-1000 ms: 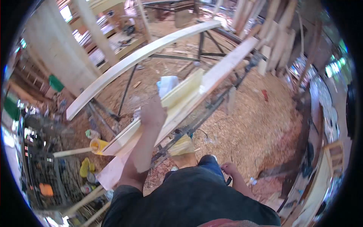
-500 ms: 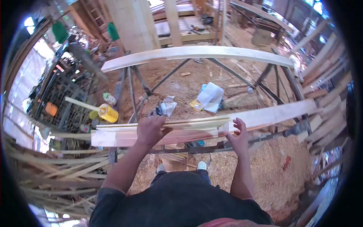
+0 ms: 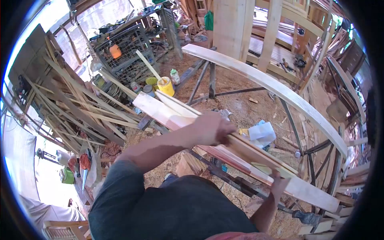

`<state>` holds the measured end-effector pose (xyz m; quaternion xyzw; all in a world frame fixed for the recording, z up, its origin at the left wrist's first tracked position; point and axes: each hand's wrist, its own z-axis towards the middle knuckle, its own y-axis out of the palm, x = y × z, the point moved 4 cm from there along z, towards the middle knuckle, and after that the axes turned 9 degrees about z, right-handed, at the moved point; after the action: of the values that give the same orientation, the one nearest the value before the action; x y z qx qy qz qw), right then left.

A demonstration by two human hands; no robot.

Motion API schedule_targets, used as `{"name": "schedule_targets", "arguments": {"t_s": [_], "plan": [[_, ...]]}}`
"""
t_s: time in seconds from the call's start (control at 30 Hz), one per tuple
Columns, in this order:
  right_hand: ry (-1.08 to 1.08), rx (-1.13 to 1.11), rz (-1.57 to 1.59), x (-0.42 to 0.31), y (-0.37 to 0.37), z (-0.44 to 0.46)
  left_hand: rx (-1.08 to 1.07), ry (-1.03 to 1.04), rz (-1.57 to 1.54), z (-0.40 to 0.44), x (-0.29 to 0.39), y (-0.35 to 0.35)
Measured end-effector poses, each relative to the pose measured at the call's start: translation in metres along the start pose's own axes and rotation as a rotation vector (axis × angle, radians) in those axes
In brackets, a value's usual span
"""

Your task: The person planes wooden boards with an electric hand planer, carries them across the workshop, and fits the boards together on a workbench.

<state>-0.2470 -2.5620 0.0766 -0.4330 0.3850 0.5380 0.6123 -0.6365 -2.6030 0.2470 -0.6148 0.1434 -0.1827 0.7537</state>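
Note:
My left hand (image 3: pixel 214 128) is closed around a small stack of thin wooden strips (image 3: pixel 262 154), near their middle. The strips lie lengthwise along a long pale plank (image 3: pixel 156 108), which rests on a metal stand (image 3: pixel 240 182). My right hand (image 3: pixel 279 184) is at the right end of the strips, beside a short pale piece of wood (image 3: pixel 266 169). Its fingers are partly hidden and blurred, so their grip does not show.
A second long plank (image 3: pixel 276 86) spans the stand beyond. Sawdust covers the floor, with white paper (image 3: pixel 262 134) and a yellow container (image 3: pixel 165 86) on it. Scrap lengths (image 3: pixel 88 108) pile up on the left. Cut blocks (image 3: pixel 190 165) sit by my feet.
My view has turned to the left, so the planks now slant down to the right. The left hand keeps its hold on the strips. My right hand remains by their right end.

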Motion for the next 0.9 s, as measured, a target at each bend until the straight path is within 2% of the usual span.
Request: {"name": "schedule_targets", "arguments": {"t_s": [0.03, 0.13, 0.17, 0.2, 0.27, 0.3, 0.4, 0.47, 0.57, 0.6, 0.63, 0.7, 0.77, 0.87, 0.9], "plan": [[-0.003, 0.064, 0.041, -0.005, -0.014, -0.004, 0.022, 0.024, 0.027, 0.016, 0.008, -0.002], [0.205, 0.239, 0.289, 0.019, -0.053, -0.03, 0.082, 0.156, -0.011, 0.061, 0.034, -0.003], [0.19, 0.269, 0.378, 0.044, -0.072, -0.041, 0.037, 0.202, 0.037, 0.076, 0.048, -0.009], [0.218, 0.355, 0.433, 0.029, -0.064, -0.053, -0.008, 0.251, 0.084, 0.09, 0.061, -0.012], [0.258, 0.536, 0.547, -0.011, -0.041, -0.075, 0.36, 0.372, 0.051, 0.105, 0.089, -0.008], [0.289, 0.559, 0.628, -0.007, -0.039, -0.09, 0.552, 0.428, 0.041, 0.108, 0.103, -0.007], [0.431, 0.633, 0.853, 0.04, -0.05, -0.146, 0.616, 0.542, -0.029, 0.105, 0.145, 0.025], [0.54, 0.719, 0.873, 0.037, -0.047, -0.179, 0.324, 0.604, -0.22, 0.087, 0.155, 0.048], [0.662, 0.8, 0.929, 0.006, -0.034, -0.207, 0.311, 0.53, -0.354, 0.047, 0.126, 0.118], [0.696, 0.821, 0.945, -0.006, -0.034, -0.215, 0.224, 0.427, -0.333, 0.033, 0.101, 0.148], [0.715, 0.812, 0.811, -0.015, -0.035, -0.219, 0.14, 0.322, -0.316, 0.018, 0.08, 0.178], [0.716, 0.847, 0.721, -0.01, -0.047, -0.233, -0.054, 0.053, -0.176, -0.017, 0.042, 0.182], [0.715, 0.878, 0.686, 0.003, -0.056, -0.247, -0.142, 0.0, 0.138, -0.043, 0.01, 0.205], [0.732, 0.889, 0.665, 0.017, -0.062, -0.258, -0.158, -0.023, 0.115, -0.056, -0.014, 0.214], [0.74, 0.882, 0.677, 0.02, -0.061, -0.259, -0.19, -0.09, 0.061, -0.052, -0.021, 0.218]]}}
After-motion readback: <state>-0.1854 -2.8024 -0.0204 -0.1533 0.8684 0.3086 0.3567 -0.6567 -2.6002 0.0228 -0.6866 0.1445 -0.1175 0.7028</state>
